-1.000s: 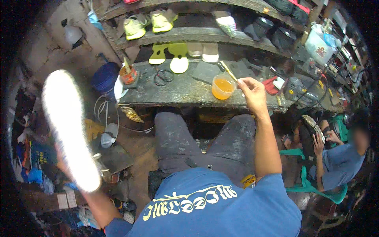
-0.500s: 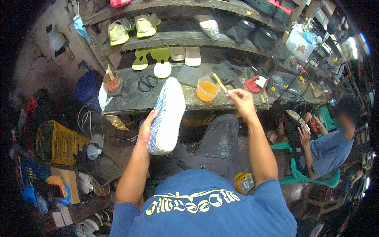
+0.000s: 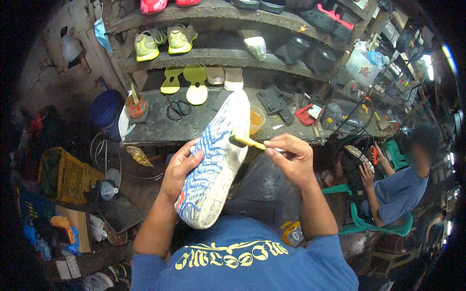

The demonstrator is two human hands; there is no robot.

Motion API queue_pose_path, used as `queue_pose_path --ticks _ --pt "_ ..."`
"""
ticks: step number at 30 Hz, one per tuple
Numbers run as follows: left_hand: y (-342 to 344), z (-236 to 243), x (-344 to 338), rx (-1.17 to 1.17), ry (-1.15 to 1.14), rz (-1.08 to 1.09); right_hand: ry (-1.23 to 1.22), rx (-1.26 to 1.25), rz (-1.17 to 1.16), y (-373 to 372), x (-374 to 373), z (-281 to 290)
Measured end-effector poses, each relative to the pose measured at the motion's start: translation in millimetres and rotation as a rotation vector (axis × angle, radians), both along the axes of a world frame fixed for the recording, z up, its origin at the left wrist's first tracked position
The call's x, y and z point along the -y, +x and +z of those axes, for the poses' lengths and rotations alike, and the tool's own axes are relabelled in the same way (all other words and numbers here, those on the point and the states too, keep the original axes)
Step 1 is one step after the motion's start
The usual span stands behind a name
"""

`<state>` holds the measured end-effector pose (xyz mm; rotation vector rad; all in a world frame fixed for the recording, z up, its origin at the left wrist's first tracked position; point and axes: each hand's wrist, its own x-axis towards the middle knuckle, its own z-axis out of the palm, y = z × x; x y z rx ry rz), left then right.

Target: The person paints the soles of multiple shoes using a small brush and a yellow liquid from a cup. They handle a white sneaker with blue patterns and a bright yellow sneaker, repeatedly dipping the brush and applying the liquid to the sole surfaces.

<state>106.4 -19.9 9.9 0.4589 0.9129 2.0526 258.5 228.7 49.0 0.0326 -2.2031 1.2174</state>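
Observation:
A white knitted shoe with blue markings (image 3: 209,167) is tilted in front of me, its pale sole side turned to the right. My left hand (image 3: 180,172) grips it from the left, thumb on the patterned upper. Between the thumb and fingers of my right hand (image 3: 294,161) is a thin yellow-handled brush (image 3: 253,143). Its dark head meets the sole's edge near the middle of the shoe. Just behind the shoe, a clear tub of amber liquid (image 3: 257,121) stands on the bench, partly hidden by it.
The dark workbench (image 3: 155,130) carries scissors (image 3: 178,110), a red-brown can (image 3: 136,105), yellow-green insoles (image 3: 196,86) and a red tool (image 3: 305,115). Shelves above hold shoes, including a grey-yellow pair (image 3: 181,40). At right a person (image 3: 400,186) sits handling another shoe. A yellow crate (image 3: 73,174) stands left.
The shoe has tilted and turned, now partly covering the tub. My right hand has brought the brush from beside the tub down to the shoe's sole edge.

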Motion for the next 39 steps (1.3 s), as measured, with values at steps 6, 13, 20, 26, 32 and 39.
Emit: queue_pose_path --ticks 6,13,20,26,32,39 --pt "15 23 10 -0.251 -0.131 0.064 0.099 -0.146 -0.1 4 -7 5" --pt "24 39 13 -0.335 -0.125 0.073 0.027 -0.24 -0.154 11 -21 8" --pt "28 43 14 -0.317 -0.126 0.083 0.006 -0.246 -0.162 17 -25 8" --pt "30 48 11 -0.35 -0.132 0.07 0.012 -0.257 -0.165 12 -28 5" --pt "29 49 8 -0.346 -0.127 0.078 -0.05 -0.176 -0.083 17 -25 -3" --pt "27 47 5 -0.349 -0.148 0.116 -0.027 -0.234 -0.005 17 -17 -6"
